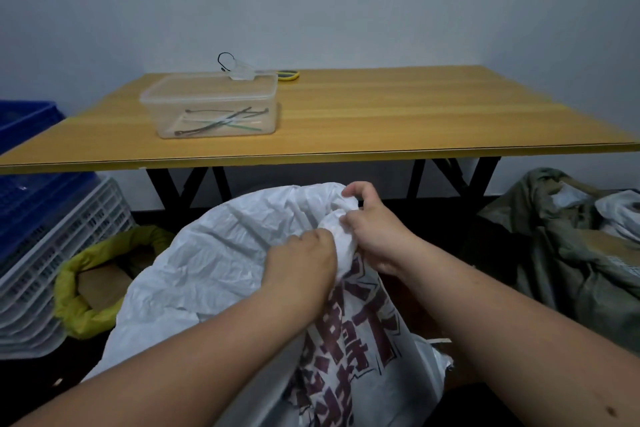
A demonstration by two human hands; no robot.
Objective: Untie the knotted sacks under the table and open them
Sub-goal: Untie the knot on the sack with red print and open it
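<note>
White sack (221, 260) with dark red print stands on the floor before the table's (381, 121) near edge. Left hand (304, 263) and right hand (374, 229) both pinch its bunched knot (337, 225), fingers curled into the fabric.

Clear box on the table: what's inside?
The clear box holds a few thin strips lying flat, dark ones and a green one, seemingly cable ties. A clear item with a black loop rests on its rim. Nothing else shows through the walls.
</note>
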